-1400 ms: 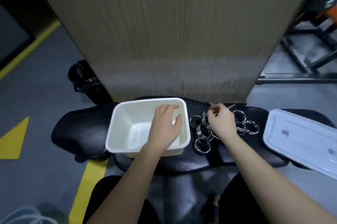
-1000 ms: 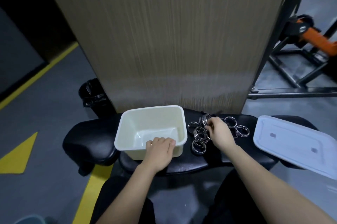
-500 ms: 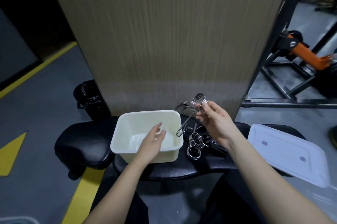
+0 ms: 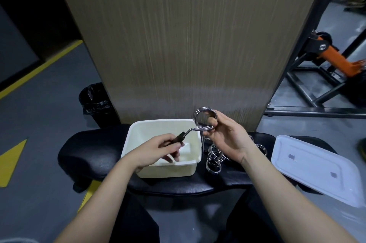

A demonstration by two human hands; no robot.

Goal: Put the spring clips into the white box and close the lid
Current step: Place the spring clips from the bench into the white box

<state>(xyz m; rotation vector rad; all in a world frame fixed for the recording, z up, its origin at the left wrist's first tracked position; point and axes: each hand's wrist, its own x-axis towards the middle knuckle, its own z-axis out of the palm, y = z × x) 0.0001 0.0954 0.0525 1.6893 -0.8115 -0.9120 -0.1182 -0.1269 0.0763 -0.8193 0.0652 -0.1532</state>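
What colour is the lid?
The lid is white, seen in the head view.

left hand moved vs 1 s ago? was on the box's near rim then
Yes. The left hand has left the near rim of the white box and risen over its opening, now gripping the black handle of the spring clip that the right hand holds.

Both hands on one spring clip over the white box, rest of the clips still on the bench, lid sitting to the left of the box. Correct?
Not quite: the lid lies to the right of the white box, past the pile of spring clips on the black bench, as the head view shows. The rest holds: the left hand grips the handle and the right hand the coil of the held clip over the box.
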